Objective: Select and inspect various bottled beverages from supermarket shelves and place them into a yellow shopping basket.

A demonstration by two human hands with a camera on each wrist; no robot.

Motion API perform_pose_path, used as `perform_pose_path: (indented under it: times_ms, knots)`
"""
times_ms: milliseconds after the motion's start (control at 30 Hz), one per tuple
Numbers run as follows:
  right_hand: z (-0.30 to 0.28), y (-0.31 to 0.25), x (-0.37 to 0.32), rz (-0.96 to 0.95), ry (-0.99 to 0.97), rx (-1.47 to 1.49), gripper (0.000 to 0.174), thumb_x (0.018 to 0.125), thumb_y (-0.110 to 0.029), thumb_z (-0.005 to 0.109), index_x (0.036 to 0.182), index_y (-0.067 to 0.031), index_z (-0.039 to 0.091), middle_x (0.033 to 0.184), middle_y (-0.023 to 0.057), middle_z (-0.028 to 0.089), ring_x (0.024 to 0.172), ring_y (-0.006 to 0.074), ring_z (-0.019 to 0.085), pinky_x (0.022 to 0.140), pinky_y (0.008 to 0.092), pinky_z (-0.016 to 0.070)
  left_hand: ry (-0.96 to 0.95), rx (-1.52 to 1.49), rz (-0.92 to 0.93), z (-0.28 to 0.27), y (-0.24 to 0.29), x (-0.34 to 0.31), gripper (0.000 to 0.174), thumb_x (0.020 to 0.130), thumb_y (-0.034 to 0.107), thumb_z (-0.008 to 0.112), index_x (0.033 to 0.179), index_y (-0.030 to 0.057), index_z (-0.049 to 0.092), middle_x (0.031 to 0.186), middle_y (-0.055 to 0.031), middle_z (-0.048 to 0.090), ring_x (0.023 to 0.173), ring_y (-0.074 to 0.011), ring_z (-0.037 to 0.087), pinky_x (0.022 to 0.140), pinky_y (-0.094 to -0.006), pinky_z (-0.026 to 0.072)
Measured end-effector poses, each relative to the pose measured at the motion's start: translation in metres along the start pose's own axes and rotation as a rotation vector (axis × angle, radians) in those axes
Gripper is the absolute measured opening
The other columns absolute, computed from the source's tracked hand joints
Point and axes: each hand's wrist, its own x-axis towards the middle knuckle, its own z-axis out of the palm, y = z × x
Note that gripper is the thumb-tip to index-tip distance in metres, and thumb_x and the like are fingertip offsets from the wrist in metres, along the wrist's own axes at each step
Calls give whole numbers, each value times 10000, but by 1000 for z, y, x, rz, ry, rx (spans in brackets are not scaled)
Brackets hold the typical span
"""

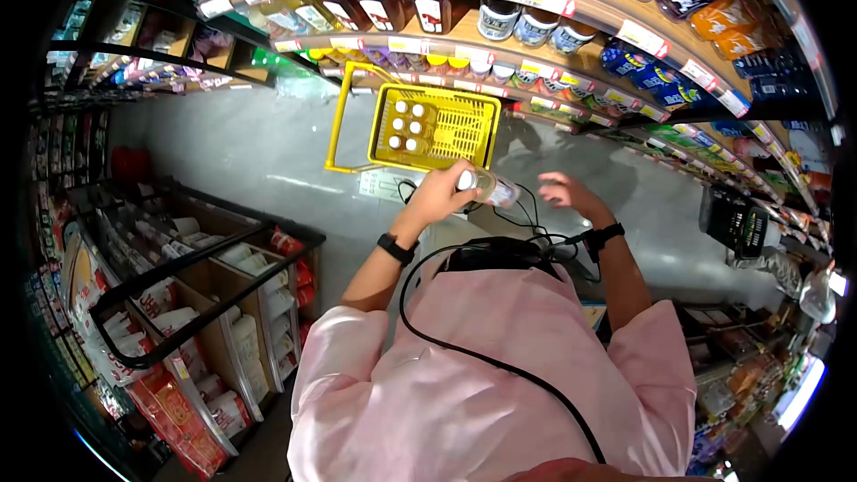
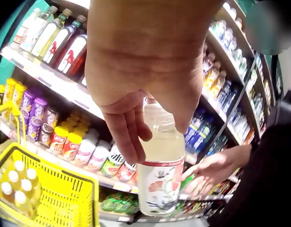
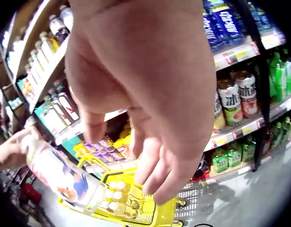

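Observation:
My left hand (image 1: 442, 192) grips a clear bottle (image 1: 489, 187) of pale drink by its white cap end, holding it above the floor near a yellow basket (image 1: 478, 107). In the left wrist view my fingers (image 2: 131, 137) curl round the bottle (image 2: 160, 165), which has a white label with fruit pictures. The right hand (image 1: 562, 189) hovers just right of the bottle, fingers relaxed and holding nothing. The right wrist view shows the bottle (image 3: 55, 172) at lower left, apart from the right hand's fingers (image 3: 155, 165). The basket (image 3: 159, 215) holds several white-capped bottles (image 1: 404, 125).
Shelves of bottled drinks (image 1: 536, 27) curve across the top and right. A display rack of boxed goods (image 1: 205, 303) stands at the lower left. Grey floor (image 1: 241, 143) lies around the basket. A black cable (image 1: 464, 348) runs over the pink shirt.

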Motion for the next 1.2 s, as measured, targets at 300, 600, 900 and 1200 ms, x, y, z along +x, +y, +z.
perform_pose_path:
  times_ms: [300,600,900,1200]
  knots:
    - [-21,256,-26,-359,158,-1113,304,844,-287,632,980,-15,640,952,183,657,901,337,637,805,412,502,275,187,-263,15,-171,66,386,801,275,739,1084,96,547,835,-233,680,797,-444,650,709,-507,513]
    - [88,286,-141,619,306,-546,405,990,-287,494,1304,-39,558,1298,184,580,1165,297,561,963,370,451,395,258,-623,103,-402,244,329,949,132,479,1267,50,465,1055,-274,645,1004,-427,644,852,-500,532]
    - [86,279,-111,603,268,-567,458,1012,-314,451,1386,-54,501,1401,160,525,1278,283,501,1019,346,420,713,-36,-346,96,-411,218,721,758,99,666,1420,61,383,1260,-295,567,1168,-436,552,985,-459,471]
    - [37,187,49,198,403,-359,466,942,-423,495,1123,-41,690,1139,242,662,1100,410,604,926,447,479,19,-713,-521,-54,-140,59,187,909,193,632,891,8,654,736,-51,621,645,-147,612,568,-281,486]
